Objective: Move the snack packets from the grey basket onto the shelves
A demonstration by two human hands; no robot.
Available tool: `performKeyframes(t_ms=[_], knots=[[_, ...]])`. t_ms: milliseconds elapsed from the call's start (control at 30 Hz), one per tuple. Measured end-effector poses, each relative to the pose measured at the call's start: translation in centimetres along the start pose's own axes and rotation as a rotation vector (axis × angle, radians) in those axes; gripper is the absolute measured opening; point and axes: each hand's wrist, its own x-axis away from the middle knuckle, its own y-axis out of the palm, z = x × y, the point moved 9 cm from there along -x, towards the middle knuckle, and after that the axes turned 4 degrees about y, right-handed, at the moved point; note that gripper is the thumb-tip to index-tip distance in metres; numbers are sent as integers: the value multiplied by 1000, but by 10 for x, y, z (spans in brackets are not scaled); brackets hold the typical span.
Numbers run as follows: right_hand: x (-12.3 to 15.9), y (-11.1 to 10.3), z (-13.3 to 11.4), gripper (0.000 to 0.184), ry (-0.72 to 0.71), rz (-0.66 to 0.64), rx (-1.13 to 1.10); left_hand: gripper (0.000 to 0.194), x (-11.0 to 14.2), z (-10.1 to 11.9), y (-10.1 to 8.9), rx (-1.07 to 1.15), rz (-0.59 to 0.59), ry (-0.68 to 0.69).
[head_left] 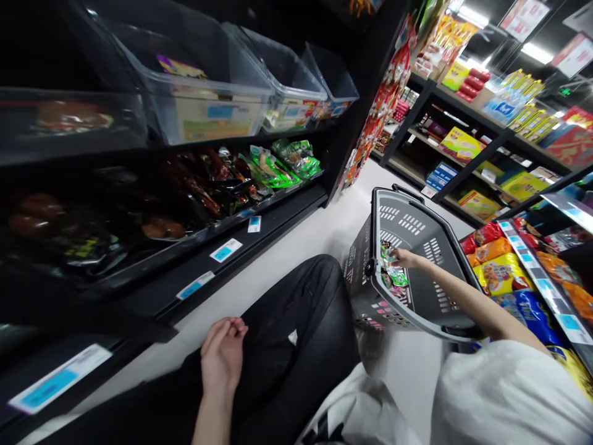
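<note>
My right arm reaches into a grey plastic shopping basket (456, 247). My right hand (404, 258) is closed at the top of a small green snack packet (397, 276), just inside the basket's near wall. Pink-and-green packaging shows beneath it, partly hidden. My left hand (223, 349) is held over my dark trousers, its fingers curled in together with nothing visible in them. To the left, green snack packets (273, 167) lie at the far end of the low shelf, apart from both hands.
Dark shelving with clear plastic bins (222, 93) runs along my left, above vacuum-packed brown food (164, 227). Price labels (226, 250) line the shelf edge. Colourful snack bags (503, 275) crowd the right side, behind the basket. Boxed goods (462, 145) fill shelves farther back.
</note>
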Motion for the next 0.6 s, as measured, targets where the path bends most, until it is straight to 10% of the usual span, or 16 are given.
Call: performKeyframes(t_ms=[333, 467, 600], knots=[[33, -146, -37, 32, -74, 471, -444, 19, 1, 6, 0, 43, -37, 52], [86, -217, -115, 30, -381, 733, -569, 19, 1, 6, 3, 61, -60, 62], [137, -237, -215, 32, -622, 784, -616, 19, 0, 8, 2, 65, -78, 87]])
